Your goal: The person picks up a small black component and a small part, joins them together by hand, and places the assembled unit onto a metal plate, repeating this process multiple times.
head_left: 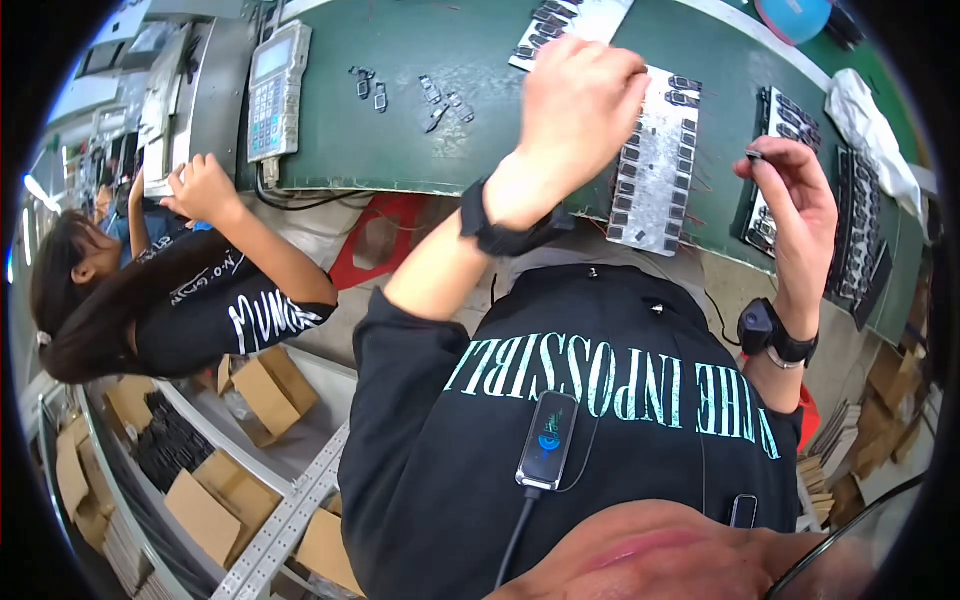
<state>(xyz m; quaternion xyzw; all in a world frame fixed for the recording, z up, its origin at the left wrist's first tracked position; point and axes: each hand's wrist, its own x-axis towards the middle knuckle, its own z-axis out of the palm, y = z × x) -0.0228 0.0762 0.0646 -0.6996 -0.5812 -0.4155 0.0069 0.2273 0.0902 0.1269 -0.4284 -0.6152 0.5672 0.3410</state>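
My left hand [580, 105] is over the far end of a long metal tray [648, 160], fingers curled and thumb drawn in. Motion blurs it a little, and what its fingertips hold, if anything, is hidden. Small black rectangular parts [622, 186] line both long edges of that tray, which juts past the bench's near edge. To the right, my right hand [800, 205] is raised, pinching a small black part [754, 155] between thumb and fingertip.
Another loaded tray [590, 22] lies beyond my left hand. More trays [855, 220] of parts and a white bag [870, 125] are at right. Loose parts [432, 92] and a keypad device [277, 95] sit leftward on the green bench [400, 150]. A co-worker [190, 290] works at far left, near cardboard boxes [270, 395].
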